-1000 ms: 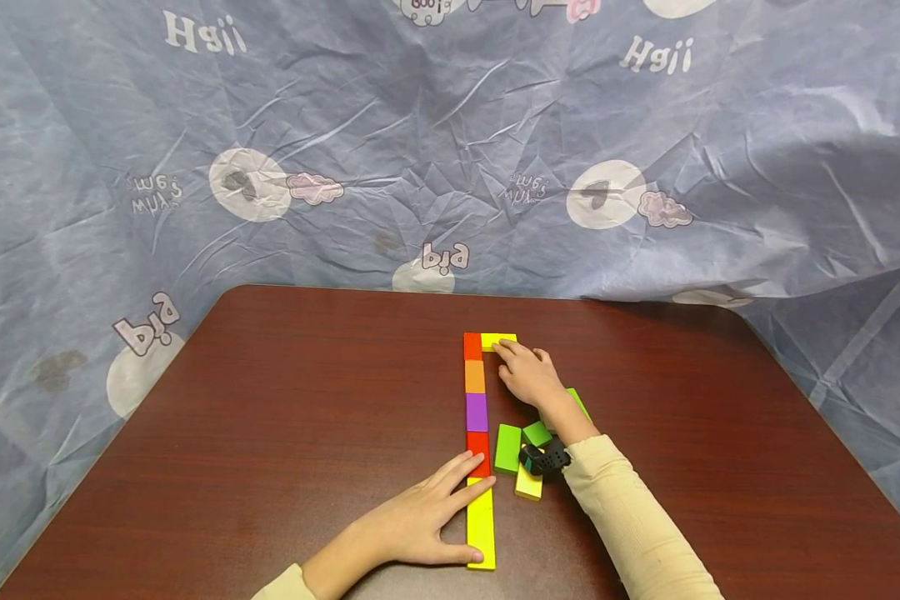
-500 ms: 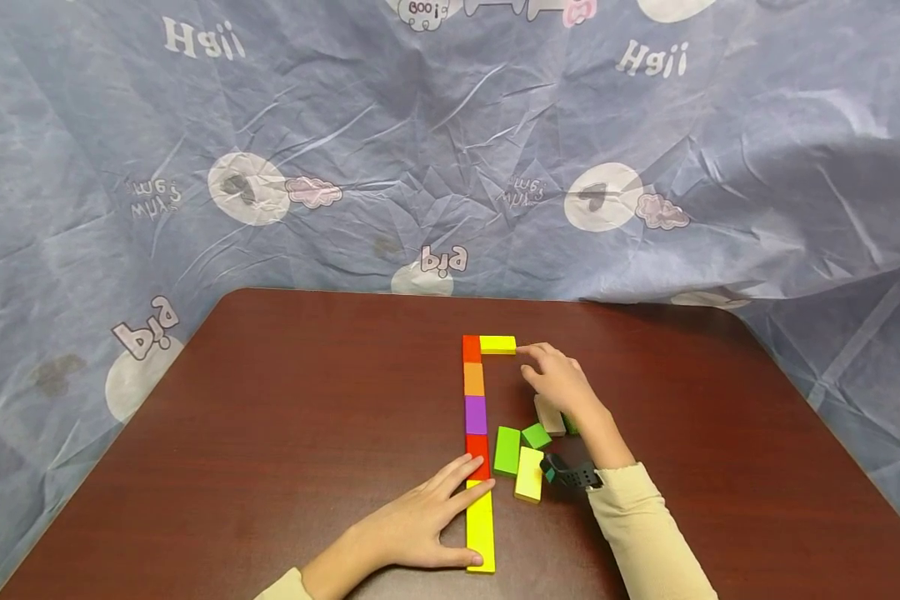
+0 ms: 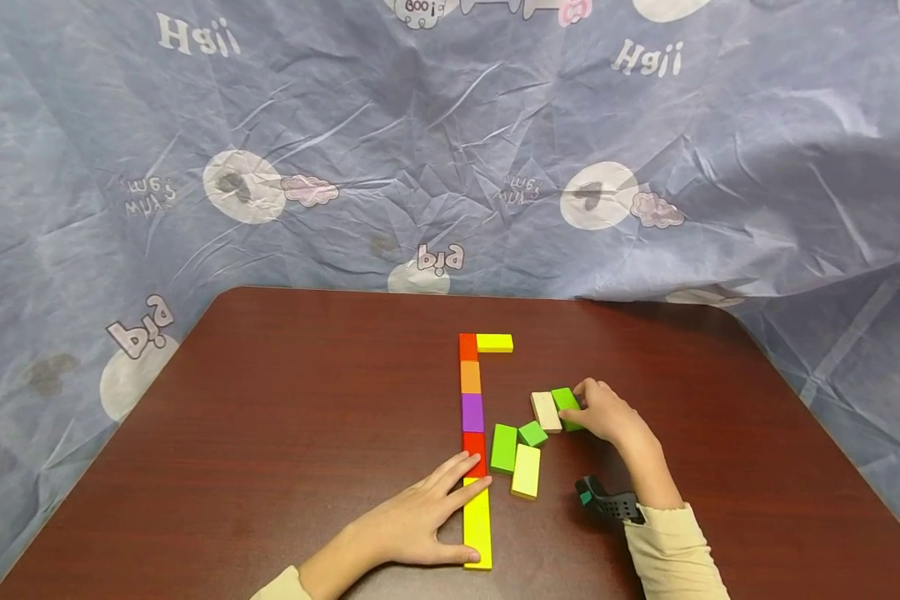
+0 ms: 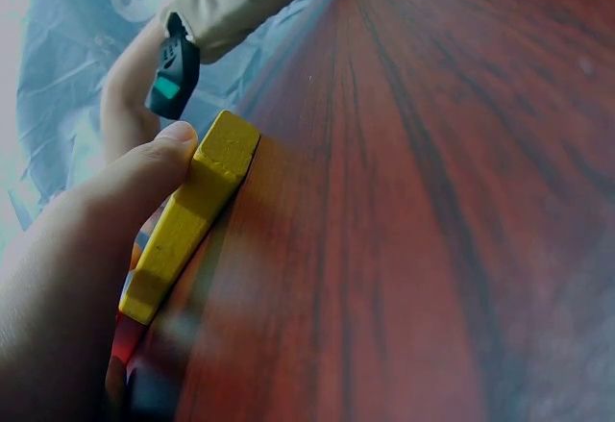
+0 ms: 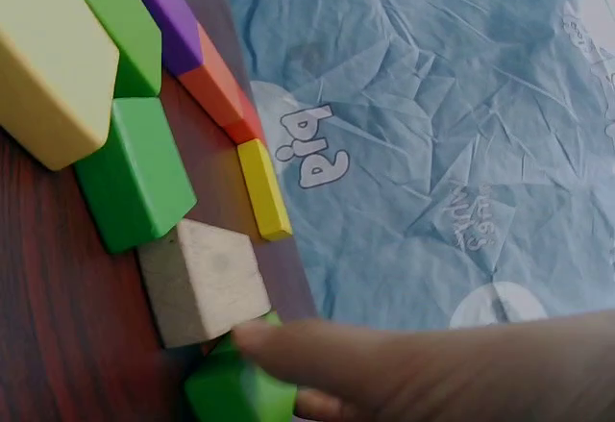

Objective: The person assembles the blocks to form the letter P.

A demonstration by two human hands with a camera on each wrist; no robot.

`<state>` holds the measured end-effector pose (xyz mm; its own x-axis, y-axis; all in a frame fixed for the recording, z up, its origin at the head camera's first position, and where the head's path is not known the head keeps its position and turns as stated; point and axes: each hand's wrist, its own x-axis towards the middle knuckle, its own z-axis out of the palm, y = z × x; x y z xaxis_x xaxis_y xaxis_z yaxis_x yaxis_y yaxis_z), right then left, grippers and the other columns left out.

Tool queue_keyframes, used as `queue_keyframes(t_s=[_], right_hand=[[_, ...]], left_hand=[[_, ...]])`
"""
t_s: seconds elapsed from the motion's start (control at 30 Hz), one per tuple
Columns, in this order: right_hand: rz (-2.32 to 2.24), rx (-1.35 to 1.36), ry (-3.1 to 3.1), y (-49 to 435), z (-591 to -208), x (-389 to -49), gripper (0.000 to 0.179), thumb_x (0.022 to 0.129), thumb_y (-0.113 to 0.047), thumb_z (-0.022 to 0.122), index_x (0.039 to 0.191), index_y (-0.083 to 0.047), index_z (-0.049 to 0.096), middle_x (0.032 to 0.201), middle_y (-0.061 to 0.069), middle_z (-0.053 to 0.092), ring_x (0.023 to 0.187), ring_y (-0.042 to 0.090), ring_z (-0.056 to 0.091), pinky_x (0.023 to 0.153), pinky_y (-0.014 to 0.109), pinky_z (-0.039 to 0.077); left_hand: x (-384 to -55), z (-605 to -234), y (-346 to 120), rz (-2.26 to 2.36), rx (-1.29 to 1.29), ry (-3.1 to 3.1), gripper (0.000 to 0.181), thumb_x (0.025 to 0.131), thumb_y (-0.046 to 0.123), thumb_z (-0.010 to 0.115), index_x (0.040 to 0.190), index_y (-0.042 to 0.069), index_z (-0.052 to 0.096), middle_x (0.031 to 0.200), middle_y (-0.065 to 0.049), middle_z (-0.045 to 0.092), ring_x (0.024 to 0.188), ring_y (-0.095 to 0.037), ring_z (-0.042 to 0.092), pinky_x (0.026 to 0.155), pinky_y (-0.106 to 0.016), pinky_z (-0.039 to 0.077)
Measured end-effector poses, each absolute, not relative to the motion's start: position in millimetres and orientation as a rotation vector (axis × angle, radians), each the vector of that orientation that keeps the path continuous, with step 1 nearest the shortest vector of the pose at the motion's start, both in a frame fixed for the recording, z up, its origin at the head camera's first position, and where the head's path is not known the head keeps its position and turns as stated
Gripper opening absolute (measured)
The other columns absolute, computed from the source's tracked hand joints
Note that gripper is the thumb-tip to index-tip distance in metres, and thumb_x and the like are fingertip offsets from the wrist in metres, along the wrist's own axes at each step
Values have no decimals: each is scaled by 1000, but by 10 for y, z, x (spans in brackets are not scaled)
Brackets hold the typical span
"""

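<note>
A line of wooden blocks runs away from me: yellow block [image 3: 477, 533], red block [image 3: 473, 443], purple block [image 3: 472, 413], orange block [image 3: 470, 377] and a far red block [image 3: 468, 347]. Another yellow block [image 3: 495, 342] lies crosswise at its far end, pointing right. My left hand [image 3: 408, 523] rests spread on the near part, thumb on the yellow block's near end and fingers over the red one. To the right, my right hand [image 3: 610, 417] pinches a green block [image 5: 231, 384] between thumb and fingers, beside a pale wooden block [image 3: 546, 412].
Between the line and my right hand lie a long green block [image 3: 504, 448], a small green block [image 3: 532, 433] and a pale yellow block [image 3: 526, 472]. They stand on a dark brown table [image 3: 307, 400]. A blue-grey printed cloth [image 3: 390, 125] hangs behind it.
My right hand has left the far crosswise yellow block, moved right and back toward me, and taken hold of the green block. My left hand stays in place.
</note>
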<state>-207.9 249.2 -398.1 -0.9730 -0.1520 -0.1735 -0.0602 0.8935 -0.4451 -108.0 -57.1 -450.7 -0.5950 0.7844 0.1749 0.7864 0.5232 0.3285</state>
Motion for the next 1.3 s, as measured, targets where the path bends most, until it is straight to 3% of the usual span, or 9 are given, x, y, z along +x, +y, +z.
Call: queue_keyframes(t_s=[0.1,0.3,0.53,0.83,1.3], right_hand=[[-642,-156,2856,2518,-4017,-2106,51,79,-36,66,107,4,49,101,19,53,86,27,52,71,41,43],[-649,-86,2909,2423,-3960,-2060,49,84,-24,60,126,-4,47,115,20,49,99,33,52,75,59,38],[-693,-165,2996,2447,-4090,-2121,44,82,-17,63,116,8,52,108,24,53,93,33,53,81,47,44],[-887,-90,3111,2340,-4173,-2321,43,85,-16,61,121,6,51,115,26,51,94,35,52,79,46,43],[-1153,-124,3157,2258,-4517,-2715,43,87,-26,61,124,-7,54,118,18,51,108,34,46,93,49,37]], left_hand=[[-1081,-4502,-575,-594,-1407,-2733,78,83,66,43,145,23,23,153,-4,15,141,-22,17,102,-40,38],[-1077,-4496,-582,-595,-1410,-2743,78,83,65,44,145,22,23,152,-4,15,141,-22,16,103,-40,38],[-1072,-4503,-575,-615,-1415,-2760,78,83,64,45,145,22,22,153,-5,14,141,-22,15,103,-40,37],[-1085,-4508,-578,-607,-1403,-2753,79,82,66,44,145,23,22,153,-4,13,141,-22,15,103,-41,38],[-1093,-4507,-583,-598,-1424,-2733,79,83,64,44,145,21,23,153,-5,14,141,-22,16,104,-39,37]])
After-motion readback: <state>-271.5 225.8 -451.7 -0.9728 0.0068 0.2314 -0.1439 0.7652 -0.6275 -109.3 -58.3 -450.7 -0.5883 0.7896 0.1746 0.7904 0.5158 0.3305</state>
